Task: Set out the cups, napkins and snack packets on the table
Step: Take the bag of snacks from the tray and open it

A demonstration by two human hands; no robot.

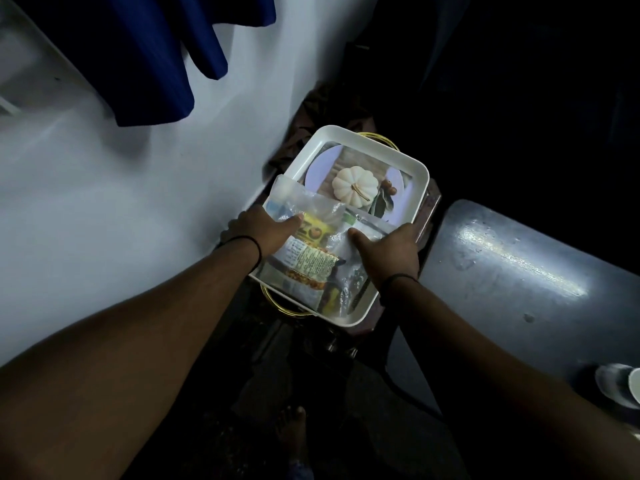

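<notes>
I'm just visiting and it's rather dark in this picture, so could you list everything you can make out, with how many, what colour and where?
Tray: one, white, with gold handles, centre, on a dark stand; a pumpkin picture on its floor.
Snack packets: several, exact count unclear, clear plastic with yellow print, piled in the tray's near half.
Wall: one, pale, on the left.
Cloth: one, dark blue, hanging at upper left.
Table: one, grey and shiny, on the right.
Cup-like object: one, pale, at the right edge; too cut off to be sure.
Bare foot: one, at the bottom on the dark floor.
Left hand: holds the tray's left side, thumb on a packet.
Right hand: holds the tray's right side, thumb on the packets.
</notes>
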